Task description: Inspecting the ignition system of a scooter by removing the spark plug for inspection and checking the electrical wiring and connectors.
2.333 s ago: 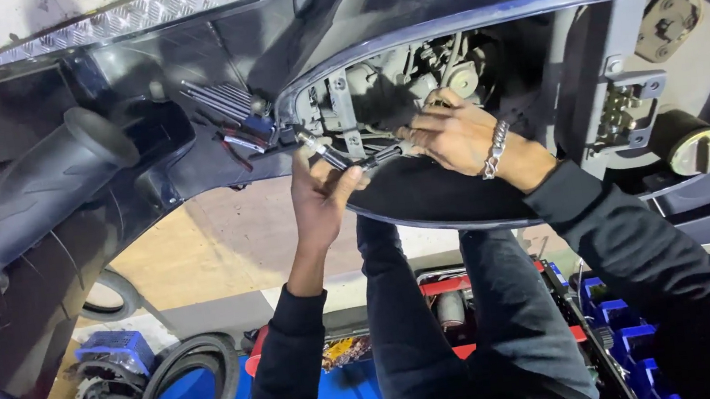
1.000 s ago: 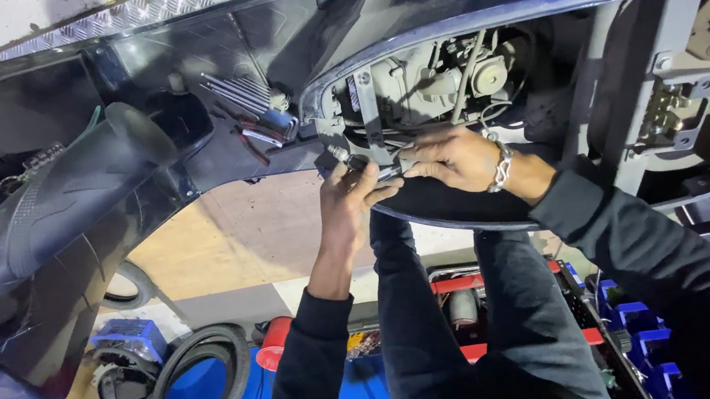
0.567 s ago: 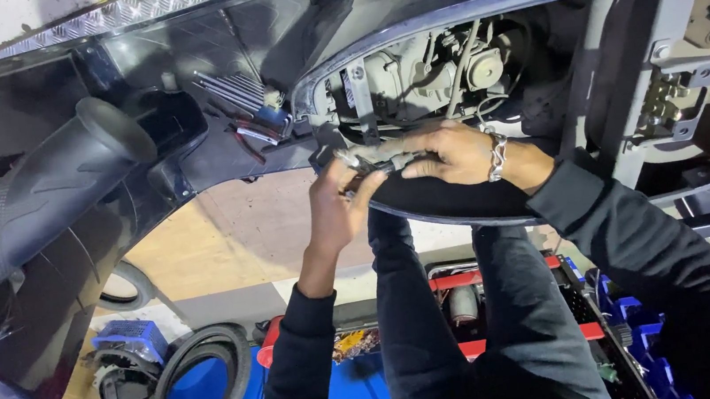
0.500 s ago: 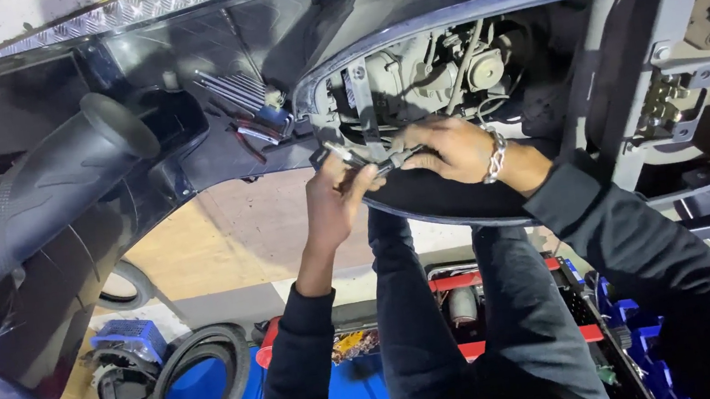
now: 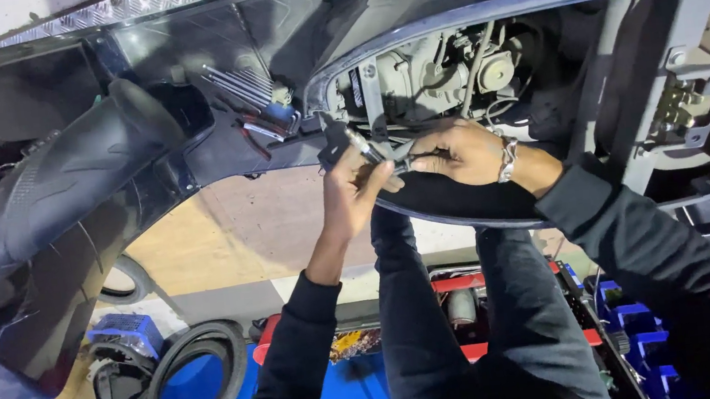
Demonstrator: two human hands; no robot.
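Observation:
Both my hands reach up into the opened underside of a dark motorcycle, beside its chrome rim (image 5: 476, 9). My left hand (image 5: 352, 193) pinches a thin metal cable end (image 5: 364, 147) with thumb and fingers. My right hand (image 5: 455, 152), with a metal bracelet on the wrist, is closed on the same bundle of cables (image 5: 409, 163) just right of the left hand. Behind them sits a grey metal mechanism (image 5: 439, 74) with wires. The fingertips partly hide the cable joint.
A black handlebar grip (image 5: 59, 184) juts out at left. Metal brackets (image 5: 682, 100) hang at right. Below lie a blue mat (image 5: 217, 393), rubber tyres (image 5: 184, 379), a red tool tray (image 5: 463, 285) and blue bins (image 5: 633, 328). My dark-trousered legs stand in the middle.
My view has shifted slightly. Both hands stay at the same spot on the cables, with the left fingers regripping the cable end a little higher.

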